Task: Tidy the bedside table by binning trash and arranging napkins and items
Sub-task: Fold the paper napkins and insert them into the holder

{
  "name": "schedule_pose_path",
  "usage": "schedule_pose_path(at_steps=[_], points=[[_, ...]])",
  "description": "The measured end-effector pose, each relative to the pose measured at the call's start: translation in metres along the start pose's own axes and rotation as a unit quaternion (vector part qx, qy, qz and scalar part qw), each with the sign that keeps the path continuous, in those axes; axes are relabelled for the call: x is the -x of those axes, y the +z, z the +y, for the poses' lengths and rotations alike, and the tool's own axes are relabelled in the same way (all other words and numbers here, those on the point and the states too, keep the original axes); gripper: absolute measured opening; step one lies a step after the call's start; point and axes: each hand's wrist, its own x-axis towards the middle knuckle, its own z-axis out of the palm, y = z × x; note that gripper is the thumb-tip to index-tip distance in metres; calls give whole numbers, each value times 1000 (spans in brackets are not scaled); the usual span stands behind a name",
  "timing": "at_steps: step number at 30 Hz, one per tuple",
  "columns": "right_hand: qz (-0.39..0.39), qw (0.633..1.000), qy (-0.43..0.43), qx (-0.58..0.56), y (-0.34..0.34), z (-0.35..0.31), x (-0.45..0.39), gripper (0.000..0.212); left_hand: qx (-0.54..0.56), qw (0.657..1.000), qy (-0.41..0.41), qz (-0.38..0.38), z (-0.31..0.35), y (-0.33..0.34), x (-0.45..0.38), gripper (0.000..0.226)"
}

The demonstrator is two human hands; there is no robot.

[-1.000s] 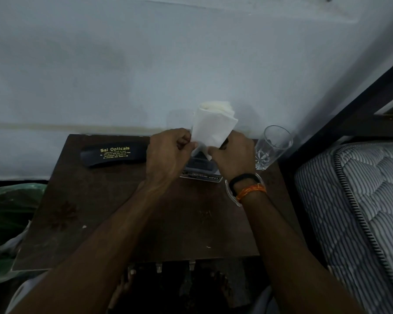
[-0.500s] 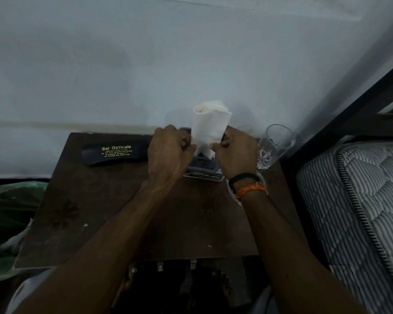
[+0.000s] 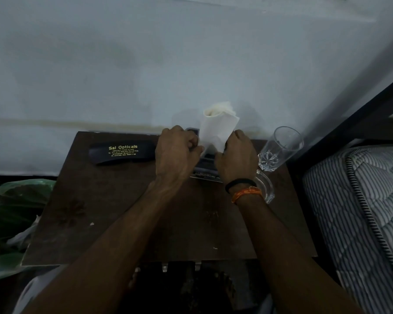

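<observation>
**Both hands on napkins, far edge of table**

Left hand and right hand pinch white napkins, fingers closed on them, above a dark holder. Spectacle case left, glass right, on bedside table.

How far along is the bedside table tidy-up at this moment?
Mostly done, it seems: the table holds only small crumbs, the spectacle case lies along the back edge and the glass stands at the right. In hand: the left hand and right hand press a wad of napkins into a dark holder. Left: seating the napkins, clearing crumbs.
</observation>
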Motion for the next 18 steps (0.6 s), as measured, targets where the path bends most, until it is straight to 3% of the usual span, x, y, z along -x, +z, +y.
schedule_pose_path(at_steps=[6,12,18], points=[[15,981,74,-179,-22,4,-13,18,-11,1000,2,12,0,0,-2,14],[21,983,48,-178,-30,7,-15,13,4,1000,0,6,1,0,-4,22],[-1,987,30,-159,-30,7,-15,15,120,992,-23,26,6,-10,-9,29]])
